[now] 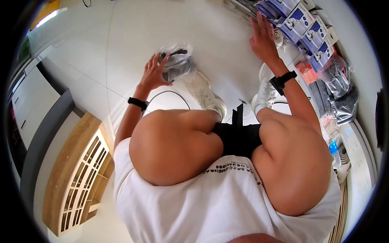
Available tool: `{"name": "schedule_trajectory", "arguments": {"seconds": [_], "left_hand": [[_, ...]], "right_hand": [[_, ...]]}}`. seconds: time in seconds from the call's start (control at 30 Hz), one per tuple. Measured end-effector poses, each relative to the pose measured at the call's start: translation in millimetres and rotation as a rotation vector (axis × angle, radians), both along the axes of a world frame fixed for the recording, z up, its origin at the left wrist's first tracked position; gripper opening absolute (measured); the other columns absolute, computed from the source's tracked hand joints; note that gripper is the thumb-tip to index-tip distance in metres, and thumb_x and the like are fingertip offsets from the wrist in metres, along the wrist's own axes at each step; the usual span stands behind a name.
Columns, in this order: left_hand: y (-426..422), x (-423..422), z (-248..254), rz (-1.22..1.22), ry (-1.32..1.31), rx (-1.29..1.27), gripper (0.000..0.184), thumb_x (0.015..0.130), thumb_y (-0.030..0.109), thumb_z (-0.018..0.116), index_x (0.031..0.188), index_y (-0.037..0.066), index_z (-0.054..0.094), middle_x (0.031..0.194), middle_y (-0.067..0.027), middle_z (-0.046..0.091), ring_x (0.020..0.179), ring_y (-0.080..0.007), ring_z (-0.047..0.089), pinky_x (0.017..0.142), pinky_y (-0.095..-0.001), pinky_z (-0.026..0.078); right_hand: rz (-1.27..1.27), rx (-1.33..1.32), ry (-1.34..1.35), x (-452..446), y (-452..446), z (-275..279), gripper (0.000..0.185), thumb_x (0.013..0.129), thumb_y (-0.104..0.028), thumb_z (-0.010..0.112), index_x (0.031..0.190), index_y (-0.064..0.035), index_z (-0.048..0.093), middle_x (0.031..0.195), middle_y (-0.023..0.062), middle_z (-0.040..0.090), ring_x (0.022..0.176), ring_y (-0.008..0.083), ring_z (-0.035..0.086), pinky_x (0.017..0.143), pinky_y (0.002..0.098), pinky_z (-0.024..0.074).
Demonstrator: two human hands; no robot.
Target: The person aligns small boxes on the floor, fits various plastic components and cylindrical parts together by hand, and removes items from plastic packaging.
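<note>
My left hand [154, 73] is at the near side of a clear plastic bag [180, 65] with dark contents, which sits on the floor in front of my left shoe. Its fingers are spread and curve toward the bag; the fingertips look close to or against the plastic. What the dark contents are, I cannot make out. To the right, my right hand [263, 40] reaches out with fingers extended beside a stack of blue-and-white boxes [298, 22]. Nothing shows in its grasp, and whether the fingertips touch the boxes is unclear.
Plastic-wrapped dark packages [340, 89] and a pink-red packet [308, 73] lie along the right wall. A thin dark cable [172, 92] curves over the pale floor near my left shoe [202, 93]. On the left stands a wooden cabinet [60, 178] with white lattice.
</note>
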State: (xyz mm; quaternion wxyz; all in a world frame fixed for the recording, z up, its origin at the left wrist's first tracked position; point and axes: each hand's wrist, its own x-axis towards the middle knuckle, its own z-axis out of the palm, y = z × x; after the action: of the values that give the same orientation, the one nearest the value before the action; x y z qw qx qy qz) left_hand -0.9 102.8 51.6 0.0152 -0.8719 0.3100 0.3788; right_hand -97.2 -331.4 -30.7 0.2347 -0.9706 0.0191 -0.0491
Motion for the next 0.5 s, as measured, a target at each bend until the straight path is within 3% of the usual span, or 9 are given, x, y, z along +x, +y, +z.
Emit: {"name": "schedule_trajectory", "arguments": {"seconds": [0.03, 0.07, 0.13, 0.17, 0.27, 0.3, 0.47, 0.5], "left_hand": [[-15.5, -4.7, 7.7, 0.08, -0.012, 0.005, 0.128, 0.052, 0.032, 0.093, 0.156, 0.027, 0.019, 0.153, -0.019, 0.025, 0.141, -0.0433, 0.026, 0.113, -0.0552, 0.031], [-17.1, -6.2, 1.3, 0.081, -0.008, 0.008, 0.128, 0.052, 0.032, 0.093, 0.156, 0.027, 0.019, 0.153, -0.019, 0.025, 0.141, -0.0433, 0.026, 0.113, -0.0552, 0.031], [-21.6, -9.9, -14.2, 0.401, -0.019, -0.182, 0.127, 0.05, 0.021, 0.094, 0.155, 0.021, 0.022, 0.149, -0.0173, 0.03, 0.132, -0.044, 0.036, 0.107, -0.0497, 0.04], [-24.5, -11.7, -14.1, 0.404, -0.08, -0.242, 0.116, 0.058, 0.01, 0.088, 0.153, 0.012, 0.021, 0.14, -0.0206, 0.034, 0.128, -0.0414, 0.039, 0.106, -0.0459, 0.041], [-26.7, -6.4, -21.4, 0.618, -0.047, -0.284, 0.114, 0.058, 0.01, 0.088, 0.151, 0.012, 0.022, 0.135, -0.0217, 0.035, 0.123, -0.0418, 0.043, 0.103, -0.0453, 0.044], [-32.5, -3.1, -17.9, 0.645, -0.043, -0.271, 0.104, 0.061, 0.009, 0.084, 0.147, 0.008, 0.025, 0.132, -0.0222, 0.035, 0.124, -0.0404, 0.041, 0.106, -0.0465, 0.041], [-53.3, 16.3, -13.8, 0.608, -0.059, -0.324, 0.095, 0.063, 0.012, 0.082, 0.141, 0.003, 0.029, 0.132, -0.0219, 0.035, 0.122, -0.0399, 0.042, 0.104, -0.0456, 0.041], [-60.7, 21.3, -10.8, 0.594, -0.047, -0.351, 0.096, 0.063, 0.012, 0.082, 0.141, 0.003, 0.029, 0.131, -0.0215, 0.035, 0.122, -0.0397, 0.042, 0.104, -0.0452, 0.041]], "right_hand": [[-0.001, -0.028, 0.011, -0.6, 0.6, 3.8, 0.064, 0.085, -0.004, 0.055, 0.146, -0.0046, 0.035, 0.159, 0.0182, 0.021, 0.144, 0.0394, 0.027, 0.116, 0.0564, 0.0259], [0.001, -0.056, 0.024, -3.7, 1.2, 8.4, 0.064, 0.084, -0.004, 0.056, 0.144, -0.0045, 0.037, 0.157, 0.0184, 0.024, 0.144, 0.0394, 0.027, 0.116, 0.0548, 0.0275], [0.052, 0.007, -0.013, -6.5, 10.0, 21.5, 0.06, 0.083, -0.004, 0.057, 0.141, -0.0039, 0.04, 0.157, 0.0185, 0.025, 0.144, 0.0394, 0.028, 0.116, 0.0551, 0.0278], [0.093, 0.067, -0.059, -5.6, 15.4, 28.6, 0.057, 0.083, -0.003, 0.057, 0.138, -0.0033, 0.044, 0.156, 0.0186, 0.027, 0.144, 0.0394, 0.029, 0.116, 0.0553, 0.028], [0.193, 0.215, -0.061, -3.9, 33.5, 36.3, 0.051, 0.082, -0.002, 0.058, 0.132, -0.0022, 0.048, 0.153, 0.0188, 0.032, 0.143, 0.0387, 0.031, 0.115, 0.0542, 0.03], [0.229, 0.237, -0.042, -3.2, 38.7, 41.0, 0.05, 0.081, -0.001, 0.057, 0.131, -0.0022, 0.05, 0.149, 0.0191, 0.037, 0.141, 0.0382, 0.035, 0.115, 0.0515, 0.0323], [0.318, 0.341, 0.043, -8.4, 53.5, 37.2, 0.05, 0.083, 0.0, 0.059, 0.131, -0.0032, 0.05, 0.142, 0.0197, 0.043, 0.136, 0.0384, 0.04, 0.114, 0.0438, 0.0346], [0.286, 0.477, 0.213, -8.7, 54.9, 40.4, 0.05, 0.084, -0.004, 0.061, 0.133, -0.0026, 0.048, 0.142, 0.0203, 0.043, 0.134, 0.0382, 0.041, 0.114, 0.0423, 0.0355]]}}
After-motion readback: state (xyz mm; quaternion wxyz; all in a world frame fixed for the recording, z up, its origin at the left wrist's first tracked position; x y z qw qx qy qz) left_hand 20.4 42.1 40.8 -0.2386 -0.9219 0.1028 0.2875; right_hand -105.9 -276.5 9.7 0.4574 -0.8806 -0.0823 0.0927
